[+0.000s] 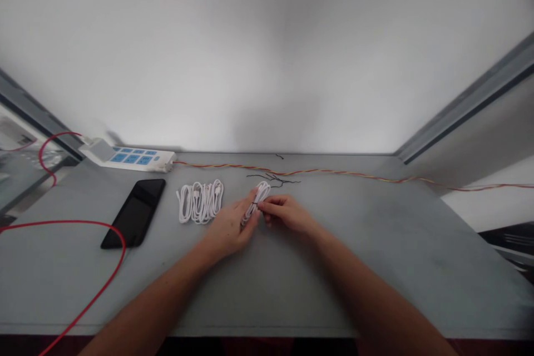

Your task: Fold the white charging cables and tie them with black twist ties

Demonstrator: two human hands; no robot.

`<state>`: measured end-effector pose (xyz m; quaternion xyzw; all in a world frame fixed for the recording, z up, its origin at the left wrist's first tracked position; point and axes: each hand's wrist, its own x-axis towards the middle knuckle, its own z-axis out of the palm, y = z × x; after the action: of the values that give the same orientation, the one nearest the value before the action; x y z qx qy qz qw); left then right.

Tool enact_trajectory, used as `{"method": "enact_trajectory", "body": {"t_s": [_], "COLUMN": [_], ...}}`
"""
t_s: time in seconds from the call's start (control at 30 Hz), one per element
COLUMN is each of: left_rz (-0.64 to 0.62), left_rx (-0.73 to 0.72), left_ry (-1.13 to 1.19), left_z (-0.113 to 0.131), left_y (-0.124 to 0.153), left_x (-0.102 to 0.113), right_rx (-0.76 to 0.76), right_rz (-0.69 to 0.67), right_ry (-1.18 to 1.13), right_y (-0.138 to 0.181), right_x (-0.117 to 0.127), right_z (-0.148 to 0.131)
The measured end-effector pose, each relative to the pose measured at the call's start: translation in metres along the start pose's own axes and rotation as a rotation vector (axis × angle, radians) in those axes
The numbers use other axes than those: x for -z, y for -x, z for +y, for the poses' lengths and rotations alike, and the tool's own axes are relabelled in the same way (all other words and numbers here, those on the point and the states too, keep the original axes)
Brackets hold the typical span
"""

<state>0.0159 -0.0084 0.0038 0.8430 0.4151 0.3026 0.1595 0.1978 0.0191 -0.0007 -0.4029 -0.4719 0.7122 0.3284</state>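
Note:
My left hand (pixel 230 226) grips a coiled white cable (pixel 257 198) just above the grey table (pixel 375 250). My right hand (pixel 287 212) pinches the same coil from the right at its middle, where a thin dark tie seems to wrap it. A pile of more coiled white cables (pixel 201 201) lies on the table to the left of my hands. A few thin black twist ties (pixel 275 179) lie just behind the held coil.
A black phone (pixel 134 212) lies face up at the left. A white power strip with blue sockets (pixel 127 157) sits at the back left, with a red cord (pixel 83 225) looping over the left edge. A twisted red-yellow wire (pixel 334 173) runs along the back. A white wall stands behind.

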Motion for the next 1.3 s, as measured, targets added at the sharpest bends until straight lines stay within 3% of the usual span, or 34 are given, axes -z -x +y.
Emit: {"method": "enact_trajectory", "body": {"t_s": [0.2,0.43,0.5,0.6,0.7,0.77,0.87,1.0,1.1,1.3], "left_rz": [-0.051,0.134,0.180,0.124,0.086,0.082,0.040,-0.084,-0.149,-0.161], "left_rx": [-0.175,-0.312,-0.261,-0.087,0.165,0.248,0.252,0.218,0.232,0.234], "left_ry": [0.116,0.028,0.022,0.142,0.359,0.452,0.529,0.642,0.481,0.140], "left_z": [0.002,-0.012,-0.011,-0.006,-0.003,-0.003,-0.007,-0.006,-0.002,0.002], "left_y": [0.000,-0.008,-0.009,-0.008,-0.007,-0.007,-0.009,-0.011,-0.012,-0.010], "left_x": [0.017,0.010,0.010,0.008,0.002,0.000,0.003,0.011,0.012,0.004], "right_rx": [-0.026,-0.069,-0.052,0.007,0.153,0.265,0.368,0.379,0.376,0.498], "right_rz": [-0.119,-0.180,-0.182,-0.157,-0.089,-0.061,-0.067,-0.066,0.000,0.088], "right_ry": [-0.122,-0.072,0.017,0.227,0.494,0.628,0.682,0.602,0.621,0.932], "right_y": [0.009,0.010,0.011,0.014,0.016,0.016,0.016,0.016,0.017,0.014], "right_x": [0.012,0.014,0.012,0.007,0.002,0.000,0.002,0.008,0.009,0.003], "right_z": [-0.009,-0.010,-0.012,-0.016,-0.017,-0.015,-0.014,-0.018,-0.019,-0.015]}}
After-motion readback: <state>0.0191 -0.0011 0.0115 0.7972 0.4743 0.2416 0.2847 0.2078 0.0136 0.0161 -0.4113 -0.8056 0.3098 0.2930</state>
